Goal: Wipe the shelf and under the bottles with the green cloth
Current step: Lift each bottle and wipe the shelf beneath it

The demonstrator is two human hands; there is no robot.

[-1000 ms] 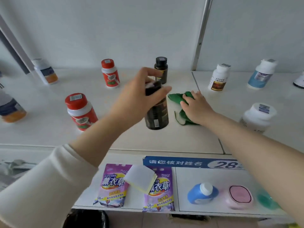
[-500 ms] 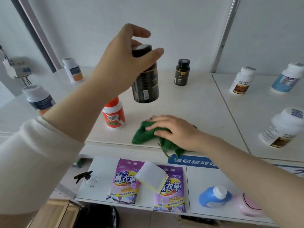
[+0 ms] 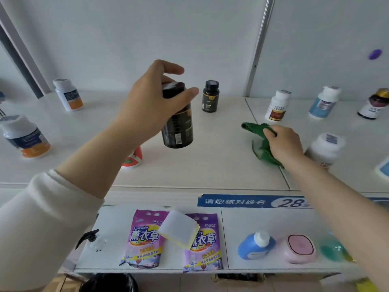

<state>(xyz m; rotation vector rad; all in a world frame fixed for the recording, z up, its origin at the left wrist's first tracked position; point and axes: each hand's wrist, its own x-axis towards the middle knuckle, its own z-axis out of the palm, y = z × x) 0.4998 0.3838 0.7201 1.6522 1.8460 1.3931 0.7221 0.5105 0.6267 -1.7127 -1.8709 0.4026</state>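
left hand [image 3: 155, 102]: closed around the cap end of the dark bottle [image 3: 177, 123], lifted clear of the shelf [image 3: 210, 161], hanging roughly upright
right hand [image 3: 283, 144]: palm down, fingers bunched on the green cloth [image 3: 257, 133], pressing it to the shelf
cloth place: right part of the near panel, beside the panel seam; bunched, long axis running far-left to near-right under the hand
key relation: bare spot under the lifted bottle lies left of the cloth, well apart; right hand is nearer to it
next move (guess): sweep cloth left across that spot, then set the bottle down
neighbours: small dark bottle [image 3: 210, 95] far; white bottle [image 3: 324, 148] just right of the right hand
risk: wrist may clip the white bottle
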